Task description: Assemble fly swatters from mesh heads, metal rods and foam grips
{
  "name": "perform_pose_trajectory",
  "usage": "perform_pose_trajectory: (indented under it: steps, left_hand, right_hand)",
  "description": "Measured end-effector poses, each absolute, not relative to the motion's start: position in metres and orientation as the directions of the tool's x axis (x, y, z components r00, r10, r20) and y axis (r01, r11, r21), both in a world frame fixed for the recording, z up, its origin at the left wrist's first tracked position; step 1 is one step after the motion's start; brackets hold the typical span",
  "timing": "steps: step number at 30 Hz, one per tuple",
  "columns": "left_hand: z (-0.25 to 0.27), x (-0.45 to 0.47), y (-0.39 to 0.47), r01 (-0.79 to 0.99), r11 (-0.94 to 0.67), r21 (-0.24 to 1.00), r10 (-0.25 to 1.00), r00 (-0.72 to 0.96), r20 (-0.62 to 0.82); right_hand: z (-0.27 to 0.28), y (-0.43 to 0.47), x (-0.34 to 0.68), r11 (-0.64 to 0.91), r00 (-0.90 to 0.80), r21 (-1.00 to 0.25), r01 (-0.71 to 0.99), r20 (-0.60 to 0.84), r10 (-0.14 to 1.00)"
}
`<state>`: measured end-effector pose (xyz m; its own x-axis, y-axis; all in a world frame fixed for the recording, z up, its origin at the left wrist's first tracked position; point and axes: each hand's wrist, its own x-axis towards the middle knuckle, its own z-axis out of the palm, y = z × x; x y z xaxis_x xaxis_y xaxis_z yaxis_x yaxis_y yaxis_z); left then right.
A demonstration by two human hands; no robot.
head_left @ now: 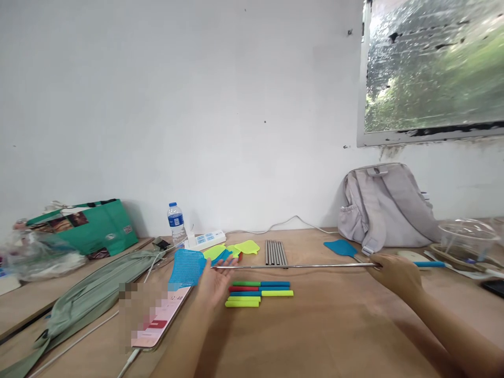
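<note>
One phone [165,317] lies nearest on the desk [334,336], left of the left forearm. Coloured tubes [275,293] lie in rows to its right. Above the desk stretches a swatter [315,266], blue head leftward: the right hand's [394,273] fingers are clamped around its rod near the blue handle; the left hand's [214,283] fingers are loosely apart at the rod. Beyond, steel rods [276,253] lie side by side, then a bottle [176,220] and a backpack [388,207] by the wall [236,115].
</note>
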<state>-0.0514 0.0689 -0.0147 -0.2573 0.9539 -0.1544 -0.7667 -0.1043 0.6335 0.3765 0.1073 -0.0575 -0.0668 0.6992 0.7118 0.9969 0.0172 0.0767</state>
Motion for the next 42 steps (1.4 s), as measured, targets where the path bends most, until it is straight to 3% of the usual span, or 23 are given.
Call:
perform_pose_trajectory:
  steps: [2,5,10,15,20,27,30,35,42]
  left_hand:
    - [-0.012,-0.054,0.069,-0.819,-0.302,0.488,0.926,-0.374,-0.054]
    - [-0.006,-0.057,0.062,-0.83,-0.421,0.367,0.902,-0.427,0.067]
    - [0.003,-0.056,0.057,-0.799,-0.454,0.394,0.872,-0.489,0.011]
    - [0.009,-0.052,0.066,-0.782,-0.451,0.431,0.869,-0.495,0.011]
    - [0.009,-0.048,0.075,-0.852,-0.385,0.354,0.923,-0.346,0.17]
    - [-0.012,-0.035,0.083,-0.824,-0.291,0.486,0.952,-0.297,0.067]
    - [-0.02,-0.034,0.087,-0.771,-0.28,0.572,0.958,-0.257,0.123]
    - [-0.026,-0.031,0.087,-0.671,-0.467,0.576,0.884,-0.35,0.309]
    - [-0.032,-0.022,0.086,-0.604,-0.484,0.633,0.875,-0.316,0.368]
  right_hand:
    - [-0.059,0.108,0.377,0.024,-0.076,0.084,0.996,0.709,0.701]
    - [-0.063,0.112,0.381,0.043,-0.121,0.129,0.991,0.695,0.709]
    - [-0.074,0.123,0.392,0.155,-0.269,0.238,0.959,0.586,0.764]
    - [-0.072,0.125,0.401,0.212,-0.306,0.231,0.95,0.531,0.79]
    - [-0.071,0.121,0.409,0.15,-0.211,0.158,0.976,0.511,0.833]
    - [-0.078,0.12,0.431,0.076,-0.091,0.05,0.996,0.465,0.881]
    - [-0.078,0.119,0.434,0.07,-0.064,0.005,0.998,0.48,0.875]
    - [-0.075,0.117,0.426,0.053,-0.053,0.014,0.998,0.483,0.874]
    - [-0.07,0.114,0.421,0.015,-0.013,0.0,1.0,0.497,0.868]
